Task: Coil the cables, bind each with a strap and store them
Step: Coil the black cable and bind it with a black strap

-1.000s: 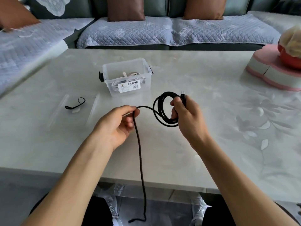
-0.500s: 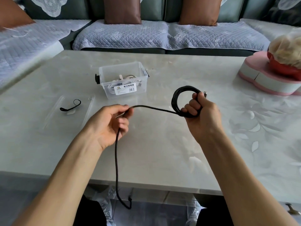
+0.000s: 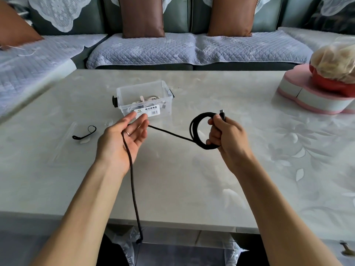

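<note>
Now right hand [image 3: 226, 135] grips the coiled black cable [image 3: 199, 131] — left hand [image 3: 123, 143] lies open beneath its tail.

Left hand [image 3: 123, 139] lies palm-up with relaxed fingers; right hand [image 3: 224, 134] is fisted, both forearms outstretched

I note a pale marble-patterned surface [image 3: 192, 179] in daylight. Beyond it stands a grey-green sofa [image 3: 269, 14] with quilted lilac covers [image 3: 192, 48], two brown cushions [image 3: 142, 16] and white lace drapes [image 3: 55, 12]. Grey floor [image 3: 172, 254] shows below.
</note>
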`<state>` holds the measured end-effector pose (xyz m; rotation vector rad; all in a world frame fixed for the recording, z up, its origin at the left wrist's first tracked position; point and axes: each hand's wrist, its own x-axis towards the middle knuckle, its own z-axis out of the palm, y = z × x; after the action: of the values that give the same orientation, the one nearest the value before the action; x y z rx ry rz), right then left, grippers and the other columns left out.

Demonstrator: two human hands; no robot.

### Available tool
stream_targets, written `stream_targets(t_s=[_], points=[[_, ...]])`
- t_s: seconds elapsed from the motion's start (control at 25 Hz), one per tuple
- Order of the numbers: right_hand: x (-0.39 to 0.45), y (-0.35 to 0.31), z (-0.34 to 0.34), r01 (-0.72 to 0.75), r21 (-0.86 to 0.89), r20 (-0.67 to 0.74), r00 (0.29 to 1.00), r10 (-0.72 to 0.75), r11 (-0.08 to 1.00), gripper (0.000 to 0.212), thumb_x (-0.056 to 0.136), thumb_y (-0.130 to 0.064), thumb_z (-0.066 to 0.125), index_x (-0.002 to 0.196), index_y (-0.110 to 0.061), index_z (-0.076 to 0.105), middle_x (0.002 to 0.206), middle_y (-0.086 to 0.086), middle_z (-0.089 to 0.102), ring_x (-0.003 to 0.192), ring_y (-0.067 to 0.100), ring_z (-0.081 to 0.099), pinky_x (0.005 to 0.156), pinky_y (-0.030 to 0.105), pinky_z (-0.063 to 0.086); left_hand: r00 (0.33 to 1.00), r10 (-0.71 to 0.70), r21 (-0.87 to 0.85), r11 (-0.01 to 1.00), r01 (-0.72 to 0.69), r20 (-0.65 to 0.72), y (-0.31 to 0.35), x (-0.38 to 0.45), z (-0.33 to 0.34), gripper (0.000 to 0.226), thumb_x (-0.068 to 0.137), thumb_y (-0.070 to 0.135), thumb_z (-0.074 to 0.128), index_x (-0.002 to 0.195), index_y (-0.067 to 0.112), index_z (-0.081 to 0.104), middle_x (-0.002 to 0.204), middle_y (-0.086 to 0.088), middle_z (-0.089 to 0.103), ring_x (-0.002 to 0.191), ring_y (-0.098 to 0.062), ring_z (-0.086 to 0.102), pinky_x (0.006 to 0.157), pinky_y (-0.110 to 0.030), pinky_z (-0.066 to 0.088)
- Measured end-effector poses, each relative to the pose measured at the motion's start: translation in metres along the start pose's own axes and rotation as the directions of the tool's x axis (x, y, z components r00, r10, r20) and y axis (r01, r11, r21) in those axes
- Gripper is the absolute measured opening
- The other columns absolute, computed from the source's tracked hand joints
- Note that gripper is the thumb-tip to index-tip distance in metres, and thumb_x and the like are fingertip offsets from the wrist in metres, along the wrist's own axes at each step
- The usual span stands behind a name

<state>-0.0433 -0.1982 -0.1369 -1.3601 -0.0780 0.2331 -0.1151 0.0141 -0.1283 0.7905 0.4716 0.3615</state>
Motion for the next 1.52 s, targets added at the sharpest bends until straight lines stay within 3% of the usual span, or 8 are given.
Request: stream_targets(t_s=[0.24,0.44,0.6,0.8,1.08,1.2,1.44,1.52], points=[[-0.004,0.007,0.014,-0.016,-0.279,0.012,1.000,0.020,0.960,0.022,0.098,-0.018,0.048,0.077,-0.013,0.054,0.052,-0.003,0.037,0.045,0.013,0.031,0.060,0.035,0.030,0.976,0.120,0.776,0.592,-0.217,0.181,-0.026,-0.008,0.010,0.033,0.097,0.005,0.037,0.115,0.015,0.063,0.098,-0.001,0.075,0.045,-0.014,0.049,0.047,-0.022,0.041],[-0.010,0.014,0.027,-0.097,-0.335,0.130,0.980,0.148,0.937,0.023,0.096,-0.020,0.049,0.077,-0.011,0.056,0.059,0.001,0.060,0.054,0.018,0.048,0.064,0.034,0.039,0.849,0.176,0.748,0.408,-0.524,0.499,-0.037,-0.015,0.016,0.033,0.105,0.008,0.031,0.136,0.018,0.035,0.115,0.006,0.069,0.060,-0.017,0.065,0.056,-0.025,0.048],[-0.007,0.015,0.024,-0.190,-0.095,0.127,0.971,0.201,0.977,0.021,0.100,-0.019,0.048,0.087,-0.009,0.061,0.065,0.004,0.060,0.054,0.017,0.048,0.064,0.031,0.040,0.870,0.178,0.769,0.410,-0.491,0.460,-0.046,-0.020,0.017,0.012,0.104,0.011,0.037,0.108,0.018,0.047,0.108,0.005,0.072,0.075,-0.011,0.073,0.061,-0.029,0.054],[-0.002,0.015,0.022,-0.266,0.290,0.149,0.962,0.231,0.919,0.026,0.104,-0.019,0.043,0.093,-0.001,0.059,0.069,0.008,0.059,0.051,0.017,0.049,0.062,0.031,0.042,0.642,0.322,0.679,-0.007,-0.734,0.696,-0.056,-0.029,0.015,0.020,0.095,0.014,0.052,0.101,0.024,0.068,0.071,0.006,0.067,0.062,-0.022,0.058,0.060,-0.032,0.050],[0.003,0.013,0.018,-0.257,0.284,0.097,0.966,0.239,0.924,0.027,0.101,-0.030,0.049,0.091,-0.007,0.060,0.073,0.003,0.059,0.054,0.013,0.041,0.056,0.025,0.034,0.735,0.071,0.723,-0.263,-0.639,0.675,-0.063,-0.033,0.016,0.033,0.090,0.010,0.048,0.110,0.032,0.064,0.084,0.002,0.063,0.081,-0.030,0.060,0.065,-0.040,0.051],[0.003,0.015,0.017,-0.179,0.146,0.027,0.984,0.177,0.973,0.016,0.098,-0.017,0.055,0.090,-0.005,0.061,0.064,0.001,0.051,0.057,0.015,0.041,0.056,0.026,0.033,0.743,0.034,0.735,-0.189,-0.652,0.668,-0.059,-0.029,0.013,0.026,0.095,0.022,0.055,0.112,0.038,0.068,0.081,0.004,0.062,0.075,-0.016,0.059,0.065,-0.035,0.049],[0.002,0.015,0.020,-0.178,0.310,0.143,0.980,0.140,0.934,0.017,0.101,-0.013,0.046,0.087,-0.008,0.054,0.059,-0.001,0.037,0.060,0.017,0.041,0.060,0.028,0.033,0.957,0.048,0.790,0.553,-0.264,0.287,-0.044,-0.022,0.021,0.047,0.076,0.058,0.065,0.110,0.024,0.063,0.101,0.012,0.068,0.079,-0.003,0.066,0.066,-0.021,0.052],[0.000,0.014,0.020,-0.208,0.322,0.245,0.961,0.131,0.924,0.019,0.101,-0.014,0.045,0.086,-0.009,0.053,0.060,-0.002,0.037,0.059,0.017,0.040,0.061,0.027,0.034,0.976,-0.019,0.777,0.609,-0.160,0.216,-0.041,-0.018,0.022,0.049,0.085,0.052,0.067,0.122,0.022,0.055,0.108,0.009,0.067,0.093,-0.007,0.068,0.073,-0.028,0.058]])
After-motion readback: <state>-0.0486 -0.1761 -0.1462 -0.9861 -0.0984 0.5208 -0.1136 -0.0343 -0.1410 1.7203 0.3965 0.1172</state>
